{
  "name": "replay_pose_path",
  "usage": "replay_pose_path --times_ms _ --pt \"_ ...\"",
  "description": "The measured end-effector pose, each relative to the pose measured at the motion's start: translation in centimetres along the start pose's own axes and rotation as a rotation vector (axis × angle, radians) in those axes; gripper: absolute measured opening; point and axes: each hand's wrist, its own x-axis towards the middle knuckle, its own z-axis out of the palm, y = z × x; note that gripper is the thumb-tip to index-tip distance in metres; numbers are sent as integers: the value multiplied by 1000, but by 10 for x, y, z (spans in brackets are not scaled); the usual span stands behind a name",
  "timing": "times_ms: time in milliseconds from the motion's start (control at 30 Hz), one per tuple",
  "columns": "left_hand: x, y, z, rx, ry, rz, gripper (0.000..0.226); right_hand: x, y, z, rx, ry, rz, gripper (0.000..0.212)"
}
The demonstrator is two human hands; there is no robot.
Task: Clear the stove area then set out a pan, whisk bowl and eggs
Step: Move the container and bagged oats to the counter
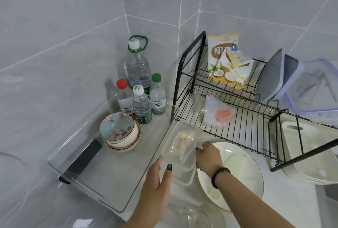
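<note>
My right hand [208, 156] pinches the top of a clear plastic bag [182, 142] with pale crumbly food inside, holding it over a clear plastic container [183, 176] on the counter. My left hand [157, 182] reaches in beside that container with fingers straight, touching its left wall. A white plate with a gold rim [243, 176] lies under my right wrist. A stack of floral bowls [118, 131] stands to the left in a clear tray [109, 182]. No pan or eggs are in view.
Several water bottles [140, 85] stand in the tiled corner behind the bowls. A black wire dish rack [247, 118] holds a coconut powder pouch [228, 63], a small bag [217, 112], lids and a clear box [314, 89]. A white cutting board [311, 154] lies under it. A glass [203, 216] stands near me.
</note>
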Motion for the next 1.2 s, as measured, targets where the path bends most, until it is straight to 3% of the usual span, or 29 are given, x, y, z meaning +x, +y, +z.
replay_pose_path --times_ms 100,233,467,667,933,1100,1200 --pt "4 -8 -4 37 -30 -18 49 5 2 12 -79 32 -18 27" --pt "14 -9 -5 83 -67 -43 49 5 2 16 -214 39 -49 57" --pt "28 -9 4 239 -146 -37 56 5 -6 12 -581 -36 -79 71" --pt "28 -11 6 248 -150 -37 56 13 0 19 -679 -66 -57 77" --pt "5 -8 11 271 -177 112 22 -11 24 -3 -202 -79 -181 68" --pt "-5 -17 12 372 -408 84 42 -53 42 -24 -9 -134 -319 28" --pt "-8 -24 13 471 -467 93 47 -83 50 -37 -8 -166 -407 20"
